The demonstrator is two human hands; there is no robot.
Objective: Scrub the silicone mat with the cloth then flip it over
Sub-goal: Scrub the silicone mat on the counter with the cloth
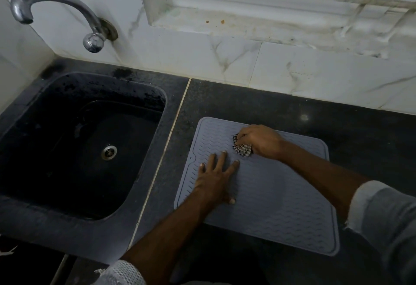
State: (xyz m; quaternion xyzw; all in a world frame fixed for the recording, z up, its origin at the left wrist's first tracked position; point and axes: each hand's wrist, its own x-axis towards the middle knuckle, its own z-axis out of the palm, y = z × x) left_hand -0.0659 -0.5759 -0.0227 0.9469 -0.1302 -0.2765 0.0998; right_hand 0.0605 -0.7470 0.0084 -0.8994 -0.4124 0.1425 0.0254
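On dark tabletop (292,109), right of sink (33,212): grey silicone mat (281,205) flat. Left hand (216,178) pressed on mat, fingers spread open. Right hand (261,140) fingers closed around checked cloth (243,149), far-centre of mat.

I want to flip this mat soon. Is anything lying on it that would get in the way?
Only the person's own hands: the left hand pressed flat on the silicone mat, the right hand holding the cloth on it. Nothing else.

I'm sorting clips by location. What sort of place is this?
Most likely a home kitchen counter. A dark sink sits under a wall-mounted metal tap, the wall behind is tiled in white marble-look tile, and a ridged grey silicone mat lies on the dark stone countertop.
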